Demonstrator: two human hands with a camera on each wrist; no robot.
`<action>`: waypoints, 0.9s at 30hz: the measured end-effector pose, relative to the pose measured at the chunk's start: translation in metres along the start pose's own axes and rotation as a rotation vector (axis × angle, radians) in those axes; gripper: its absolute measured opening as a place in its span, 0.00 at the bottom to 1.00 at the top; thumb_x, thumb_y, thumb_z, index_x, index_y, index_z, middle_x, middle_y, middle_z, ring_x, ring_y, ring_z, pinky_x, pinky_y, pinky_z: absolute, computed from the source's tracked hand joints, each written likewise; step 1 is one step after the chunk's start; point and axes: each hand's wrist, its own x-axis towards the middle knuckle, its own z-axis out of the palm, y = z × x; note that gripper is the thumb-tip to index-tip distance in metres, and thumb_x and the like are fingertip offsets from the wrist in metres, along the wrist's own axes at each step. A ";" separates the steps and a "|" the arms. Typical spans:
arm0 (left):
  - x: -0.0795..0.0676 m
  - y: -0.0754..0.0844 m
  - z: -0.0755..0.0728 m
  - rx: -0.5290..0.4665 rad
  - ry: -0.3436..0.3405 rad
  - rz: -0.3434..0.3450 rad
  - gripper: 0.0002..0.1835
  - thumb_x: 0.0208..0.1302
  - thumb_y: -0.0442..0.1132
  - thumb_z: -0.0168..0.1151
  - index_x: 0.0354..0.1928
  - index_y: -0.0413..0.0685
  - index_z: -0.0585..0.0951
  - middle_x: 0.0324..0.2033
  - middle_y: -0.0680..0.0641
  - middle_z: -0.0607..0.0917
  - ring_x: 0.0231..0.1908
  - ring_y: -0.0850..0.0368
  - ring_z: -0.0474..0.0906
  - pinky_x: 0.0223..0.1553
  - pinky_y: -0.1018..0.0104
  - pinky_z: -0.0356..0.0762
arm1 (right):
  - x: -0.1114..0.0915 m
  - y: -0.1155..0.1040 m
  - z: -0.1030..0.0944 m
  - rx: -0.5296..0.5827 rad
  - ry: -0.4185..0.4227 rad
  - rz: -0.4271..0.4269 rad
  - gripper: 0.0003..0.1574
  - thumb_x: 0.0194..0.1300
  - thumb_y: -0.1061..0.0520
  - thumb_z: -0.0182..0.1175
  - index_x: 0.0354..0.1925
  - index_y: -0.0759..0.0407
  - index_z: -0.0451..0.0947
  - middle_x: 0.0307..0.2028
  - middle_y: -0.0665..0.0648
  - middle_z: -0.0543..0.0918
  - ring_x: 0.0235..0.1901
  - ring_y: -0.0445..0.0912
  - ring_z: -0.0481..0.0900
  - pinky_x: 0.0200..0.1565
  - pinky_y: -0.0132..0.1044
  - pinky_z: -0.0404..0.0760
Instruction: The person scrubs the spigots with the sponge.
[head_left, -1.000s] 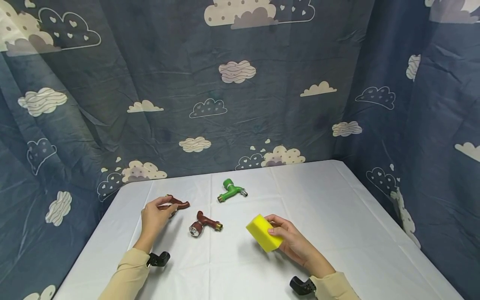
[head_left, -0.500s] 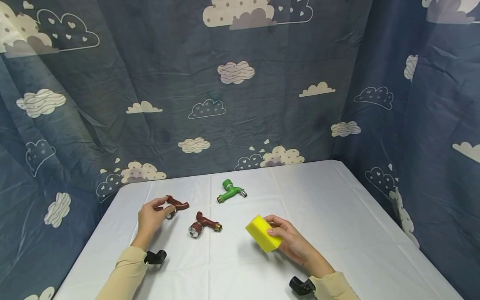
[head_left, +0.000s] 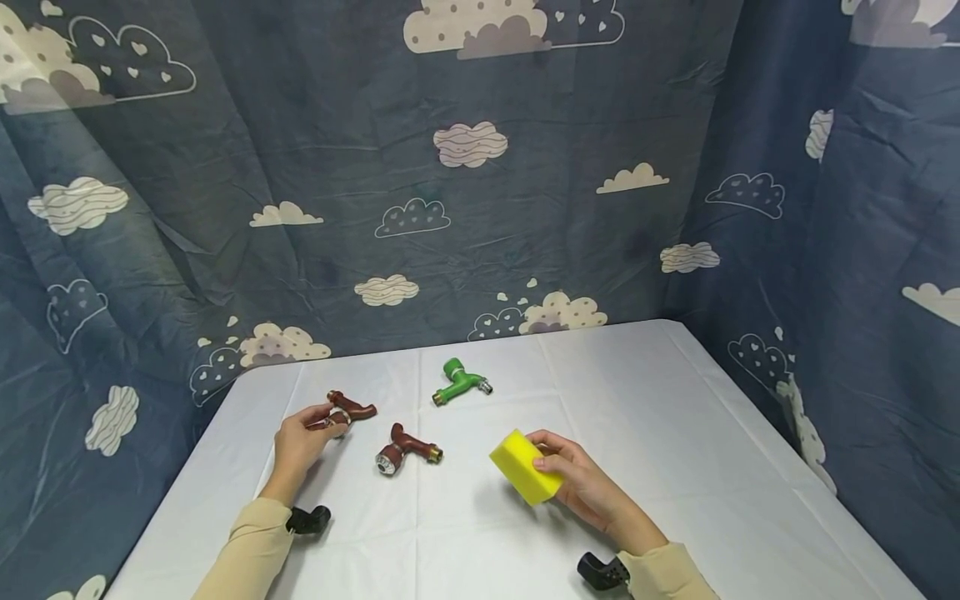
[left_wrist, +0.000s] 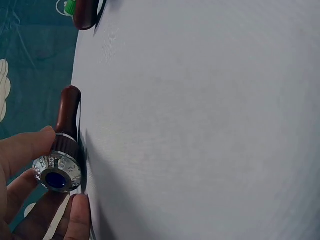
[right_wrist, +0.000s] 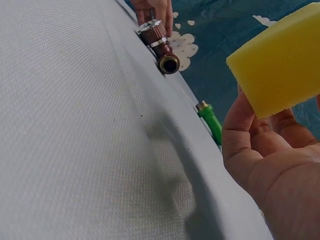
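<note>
In the head view, my left hand is at the far left brown faucet, thumb and fingers around its knob end. The left wrist view shows the thumb against the ribbed collar and fingers around the clear, blue-centred knob. My right hand pinches a yellow sponge between thumb and fingers, raised over the table with its shadow below. A second brown faucet lies between the hands, its brass threaded end toward the right. A green faucet lies farther back.
A white cloth covers the table. Dark blue curtains with cloud prints rise along its back and sides. Black wrist cameras sit on both wrists.
My left hand has shifted slightly left and down, and more of the left brown faucet now shows. Its fingers have shifted at the knob. The right hand and sponge have stayed nearly still.
</note>
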 end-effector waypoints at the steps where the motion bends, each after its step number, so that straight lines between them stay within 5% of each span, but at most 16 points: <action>1: 0.000 -0.001 0.000 -0.012 -0.001 0.001 0.27 0.61 0.39 0.79 0.62 0.39 0.86 0.56 0.35 0.90 0.45 0.52 0.90 0.38 0.77 0.75 | 0.000 0.000 0.000 -0.003 0.001 -0.001 0.16 0.75 0.57 0.54 0.55 0.42 0.79 0.53 0.51 0.80 0.50 0.46 0.79 0.52 0.36 0.89; 7: 0.000 -0.006 -0.001 -0.039 -0.002 0.003 0.28 0.59 0.37 0.81 0.62 0.39 0.86 0.51 0.35 0.92 0.37 0.72 0.82 0.39 0.81 0.72 | 0.001 0.001 0.002 -0.015 0.002 0.004 0.15 0.75 0.57 0.55 0.54 0.42 0.80 0.52 0.51 0.80 0.50 0.47 0.79 0.52 0.36 0.88; 21: -0.002 -0.004 -0.001 -0.066 0.035 -0.065 0.26 0.60 0.39 0.81 0.59 0.38 0.88 0.46 0.37 0.93 0.37 0.65 0.83 0.35 0.76 0.73 | 0.001 0.001 0.002 -0.028 0.035 0.015 0.15 0.74 0.58 0.56 0.55 0.44 0.80 0.52 0.52 0.80 0.50 0.47 0.79 0.53 0.36 0.88; 27: -0.003 -0.003 -0.005 -0.169 0.034 -0.115 0.27 0.63 0.39 0.80 0.62 0.36 0.86 0.58 0.29 0.88 0.45 0.53 0.89 0.33 0.81 0.82 | 0.000 0.001 0.003 -0.028 0.039 0.018 0.14 0.74 0.58 0.57 0.55 0.46 0.79 0.52 0.52 0.79 0.50 0.48 0.79 0.53 0.35 0.89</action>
